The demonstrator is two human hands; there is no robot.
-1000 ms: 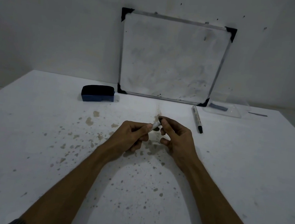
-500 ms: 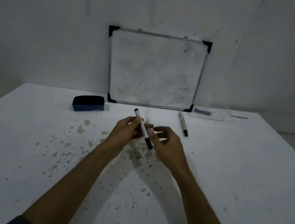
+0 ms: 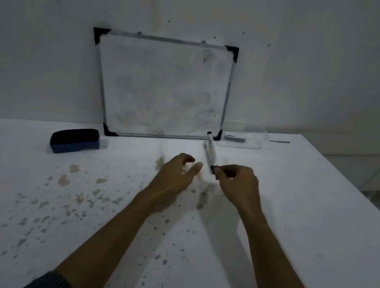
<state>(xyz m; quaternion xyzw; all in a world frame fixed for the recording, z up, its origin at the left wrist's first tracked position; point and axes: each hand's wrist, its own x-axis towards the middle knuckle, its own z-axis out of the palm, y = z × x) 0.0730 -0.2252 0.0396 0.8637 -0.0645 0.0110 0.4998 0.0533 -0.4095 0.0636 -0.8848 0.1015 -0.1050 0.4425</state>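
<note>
Pinching the marker (image 3: 211,150) by its near end with our right hand (image 3: 236,183), we held it over the bench (image 3: 293,228), its far tip toward the whiteboard's (image 3: 162,87) lower right corner. Our left hand (image 3: 175,173) hung open just left of it, fingers loose, the hands apart. The eraser (image 3: 75,140) lay well left.
</note>
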